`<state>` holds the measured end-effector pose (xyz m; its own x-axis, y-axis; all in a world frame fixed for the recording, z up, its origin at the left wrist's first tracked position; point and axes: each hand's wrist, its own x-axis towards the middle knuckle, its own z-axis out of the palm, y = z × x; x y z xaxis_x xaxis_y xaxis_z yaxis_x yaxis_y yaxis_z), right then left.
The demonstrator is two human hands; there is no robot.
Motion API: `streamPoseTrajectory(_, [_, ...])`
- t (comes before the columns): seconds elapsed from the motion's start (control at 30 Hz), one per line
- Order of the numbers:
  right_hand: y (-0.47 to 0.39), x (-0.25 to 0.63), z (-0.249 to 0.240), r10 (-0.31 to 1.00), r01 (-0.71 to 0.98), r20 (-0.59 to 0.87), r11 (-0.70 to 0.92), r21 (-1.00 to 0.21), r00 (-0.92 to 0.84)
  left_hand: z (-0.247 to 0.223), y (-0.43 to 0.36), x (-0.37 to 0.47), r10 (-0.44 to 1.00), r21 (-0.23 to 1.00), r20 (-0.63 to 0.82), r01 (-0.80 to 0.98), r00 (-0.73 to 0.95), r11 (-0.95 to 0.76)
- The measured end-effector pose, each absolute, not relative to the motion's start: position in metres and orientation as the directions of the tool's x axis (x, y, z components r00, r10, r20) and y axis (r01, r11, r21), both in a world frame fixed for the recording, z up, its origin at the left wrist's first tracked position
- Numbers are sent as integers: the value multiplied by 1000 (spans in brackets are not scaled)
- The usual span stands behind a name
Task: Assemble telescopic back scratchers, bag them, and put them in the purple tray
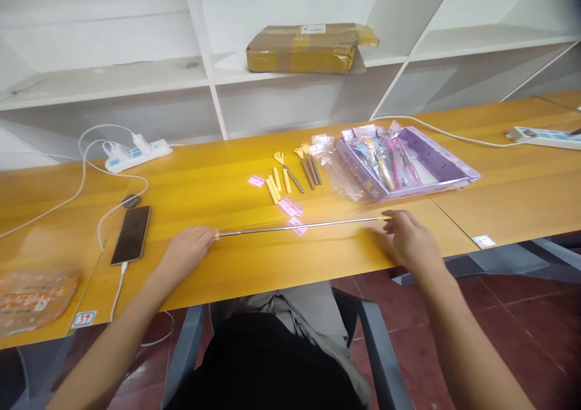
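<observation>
A telescopic back scratcher (299, 226), its thin metal rod drawn out long, spans the space between my two hands just above the table. My left hand (191, 249) is closed round its left end, where a bit of yellow shows. Closed on the yellow right end is my right hand (411, 237); the fingers hide most of that end. Beyond the rod lie several yellow-headed back scratchers (308, 166) with short dark stems, and several loose yellow handles (273, 189). Small pink cards (290, 206) are scattered near them, one partly beneath the rod.
A purple box (436, 155) of bagged scratchers stands at the back right beside clear plastic wrappers (338, 171). On the left are a charging phone (131, 234), a power strip (138, 155) with loose cables and an orange package (39, 301). A taped carton (302, 49) sits on the shelf.
</observation>
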<state>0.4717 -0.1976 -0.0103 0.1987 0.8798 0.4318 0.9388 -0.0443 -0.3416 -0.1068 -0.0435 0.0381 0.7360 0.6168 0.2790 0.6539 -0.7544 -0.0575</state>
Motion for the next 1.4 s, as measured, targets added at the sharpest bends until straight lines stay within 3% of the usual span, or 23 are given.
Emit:
streamPoseTrajectory(0.2, [-160,320,15,899,916,432,232,-329,-72,27,-79,-16,654,127,275,648,705,-751])
streamPoseTrajectory(0.37, [-157,263,30,906,936,410,232,-266,-108,21,-94,0,711,191,269,687,650,-701])
streamPoseTrajectory(0.67, [-166,268,32,926,963,327,240,-122,-190,43,-101,-23,686,110,212,681,696,-724])
streamPoseTrajectory(0.9, [-174,255,33,908,962,342,270,-42,-240,43,-111,-30,666,77,272,674,695,-735])
streamPoseTrajectory(1.2, [-179,250,45,940,972,255,233,6,-227,43,-112,-30,612,11,328,645,720,-764])
streamPoseTrajectory(1.4, [-177,269,57,924,985,342,166,49,-173,62,-93,-38,584,-48,342,634,736,-772])
